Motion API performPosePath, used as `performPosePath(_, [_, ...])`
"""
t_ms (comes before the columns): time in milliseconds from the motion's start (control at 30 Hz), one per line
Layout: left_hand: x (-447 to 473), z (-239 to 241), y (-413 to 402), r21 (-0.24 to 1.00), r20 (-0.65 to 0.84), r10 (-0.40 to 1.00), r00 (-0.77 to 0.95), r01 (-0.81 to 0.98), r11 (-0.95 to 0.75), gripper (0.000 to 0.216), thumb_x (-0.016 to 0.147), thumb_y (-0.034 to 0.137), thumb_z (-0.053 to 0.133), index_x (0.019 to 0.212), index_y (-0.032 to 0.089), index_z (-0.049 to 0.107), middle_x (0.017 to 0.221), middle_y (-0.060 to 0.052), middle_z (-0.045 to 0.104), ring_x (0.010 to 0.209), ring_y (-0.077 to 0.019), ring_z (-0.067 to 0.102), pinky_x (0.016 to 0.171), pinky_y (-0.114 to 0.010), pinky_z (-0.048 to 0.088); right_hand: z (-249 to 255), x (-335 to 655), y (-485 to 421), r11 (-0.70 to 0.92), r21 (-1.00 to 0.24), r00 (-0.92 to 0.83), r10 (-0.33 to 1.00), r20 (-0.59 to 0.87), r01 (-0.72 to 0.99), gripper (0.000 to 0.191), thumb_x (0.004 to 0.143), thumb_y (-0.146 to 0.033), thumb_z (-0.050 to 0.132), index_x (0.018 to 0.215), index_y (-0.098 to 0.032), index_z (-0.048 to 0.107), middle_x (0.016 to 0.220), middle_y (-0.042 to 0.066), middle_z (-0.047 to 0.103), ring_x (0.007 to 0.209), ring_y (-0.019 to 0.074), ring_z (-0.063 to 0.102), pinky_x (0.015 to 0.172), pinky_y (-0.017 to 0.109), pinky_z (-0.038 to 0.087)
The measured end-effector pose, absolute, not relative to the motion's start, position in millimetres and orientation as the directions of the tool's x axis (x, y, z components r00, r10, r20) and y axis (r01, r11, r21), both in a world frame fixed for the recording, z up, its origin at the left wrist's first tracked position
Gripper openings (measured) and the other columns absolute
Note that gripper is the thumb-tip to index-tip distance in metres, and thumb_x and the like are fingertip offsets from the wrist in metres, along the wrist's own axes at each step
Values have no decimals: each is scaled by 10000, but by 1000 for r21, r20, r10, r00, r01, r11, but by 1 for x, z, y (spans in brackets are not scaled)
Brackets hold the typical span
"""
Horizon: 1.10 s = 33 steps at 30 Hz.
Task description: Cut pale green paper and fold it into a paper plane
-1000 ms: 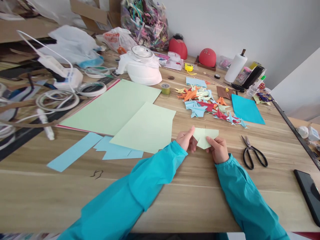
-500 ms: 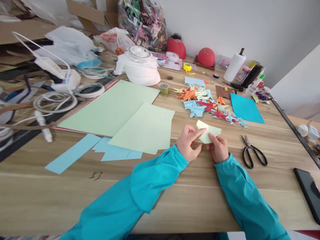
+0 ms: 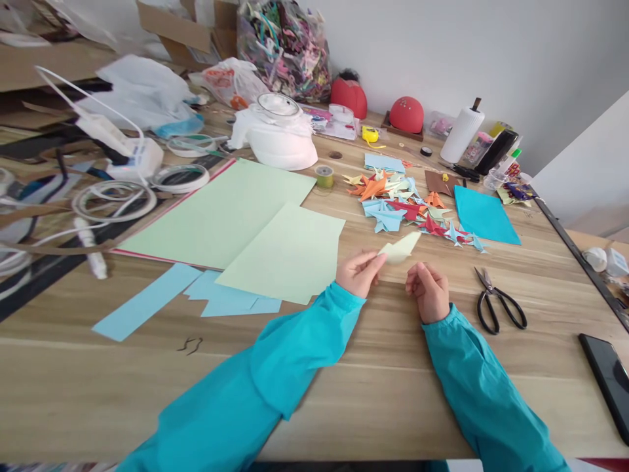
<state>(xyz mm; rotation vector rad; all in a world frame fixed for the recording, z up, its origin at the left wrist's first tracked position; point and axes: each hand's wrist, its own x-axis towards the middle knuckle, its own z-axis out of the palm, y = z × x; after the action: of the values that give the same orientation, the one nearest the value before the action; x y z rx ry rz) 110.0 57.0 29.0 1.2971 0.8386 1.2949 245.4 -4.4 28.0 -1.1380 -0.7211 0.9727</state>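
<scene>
A small folded piece of pale green paper (image 3: 401,249) is pinched at its left end by my left hand (image 3: 360,272), held just above the wooden table. My right hand (image 3: 428,292) is apart from the paper, a little to its right and nearer to me, fingers curled in with nothing visible in them. Beyond the paper lies a heap of folded paper figures (image 3: 386,213) in orange, blue, red and pale green. Larger pale green sheets (image 3: 289,252) lie left of my left hand, partly over several light blue paper pieces (image 3: 236,298).
Black-handled scissors (image 3: 498,305) lie right of my right hand, with a phone (image 3: 607,380) at the right edge. A turquoise sheet (image 3: 486,215) and a thread spool (image 3: 324,176) lie farther back. Coiled white cables (image 3: 115,200) and a power strip (image 3: 135,160) crowd the left.
My right hand has let go of the paper and its fingers have curled. My left hand has shifted slightly left and now grips the paper's left end; the paper is turned and looks narrower.
</scene>
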Motion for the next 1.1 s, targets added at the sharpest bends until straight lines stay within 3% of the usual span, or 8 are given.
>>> performPosePath(100, [110,35,58,964,-8,979,201,-260,61,324,682,452,704,732,132,705,456,31,521,382,-80,461,387,-209,414,26,246,-3,184,-949,470,882,45,-254,233,684,-380,745,787,-198,642,713,-16,650,609,106,583,492,200,451])
performPosePath(200, [110,39,58,950,-73,962,263,-277,147,323,640,448,729,709,134,700,391,40,502,359,-83,458,369,-197,398,24,246,-2,198,-944,445,893,63,-263,301,669,-347,760,922,-233,645,863,-5,685,748,141,621,618,251,498])
performPosePath(367, [111,37,56,963,-82,931,355,-212,165,288,637,399,731,678,116,690,383,35,505,347,-69,449,357,-178,393,19,248,-2,121,-967,387,922,26,-223,257,669,-367,750,855,-199,692,790,16,714,692,176,632,624,299,497])
performPosePath(533, [113,29,59,956,-86,922,378,-230,183,529,571,354,772,1017,90,663,561,10,617,385,-86,504,325,-194,412,18,250,-3,104,-966,402,915,0,-236,225,655,-354,761,802,-191,711,722,12,715,654,174,632,593,286,485])
performPosePath(600, [114,26,61,959,-81,913,400,-219,181,588,566,349,774,1070,77,643,574,3,623,391,-93,517,323,-199,417,19,249,-2,106,-965,413,911,-4,-242,223,652,-351,762,797,-190,712,720,10,715,645,169,631,582,278,482])
performPosePath(800, [113,23,62,964,-49,917,396,-223,147,479,610,363,739,989,75,687,467,27,561,340,-80,468,319,-197,397,22,247,-3,79,-966,393,919,-25,-246,285,609,-348,779,822,-180,692,730,26,715,603,171,619,505,268,476])
performPosePath(1100, [109,30,66,929,-140,920,365,-272,249,422,563,316,738,930,108,725,507,13,606,342,-75,476,325,-207,405,23,247,-6,61,-975,326,945,-13,-215,271,646,-348,758,859,-197,688,631,-5,658,487,128,543,409,240,430])
